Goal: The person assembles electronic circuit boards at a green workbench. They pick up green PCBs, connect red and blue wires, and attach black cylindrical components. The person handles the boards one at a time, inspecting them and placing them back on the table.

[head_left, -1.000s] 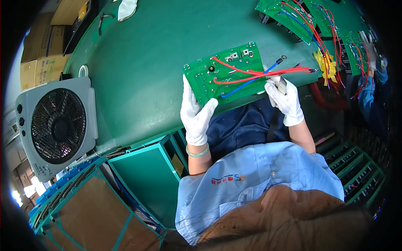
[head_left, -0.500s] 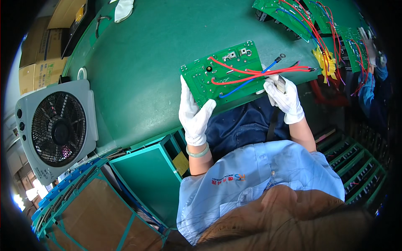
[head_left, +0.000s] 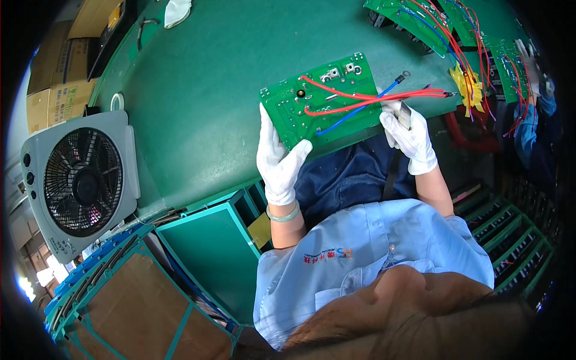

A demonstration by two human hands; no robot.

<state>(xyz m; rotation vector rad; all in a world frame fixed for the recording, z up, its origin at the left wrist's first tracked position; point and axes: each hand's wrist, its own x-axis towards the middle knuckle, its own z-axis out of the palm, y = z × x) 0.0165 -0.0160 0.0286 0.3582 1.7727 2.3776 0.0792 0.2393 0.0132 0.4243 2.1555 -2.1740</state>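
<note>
A green circuit board (head_left: 348,99) is tilted up over the near edge of the bench. My left hand (head_left: 279,162), in a white glove, grips its left end, thumb on the near face and fingers along the side. Red wires (head_left: 384,98) and a blue wire (head_left: 360,110) run from the board out past its right edge; the blue one ends in a ring terminal (head_left: 406,74). At that right edge my gloved right hand (head_left: 410,137) is closed around a small flat grey piece (head_left: 405,114), its kind unclear. Whether these fingers also touch the board is hidden.
More wired boards (head_left: 414,27) stand at the far right, beside yellow tape or wrapping (head_left: 467,87). A co-worker's gloved hand (head_left: 528,63) is at those boards. A grey box fan (head_left: 84,183) stands left; a white cloth (head_left: 177,12) lies on the green bench (head_left: 210,78).
The board has shifted very slightly, its right end a touch higher and farther right. My right hand has edged along with it. Both grips look the same.
</note>
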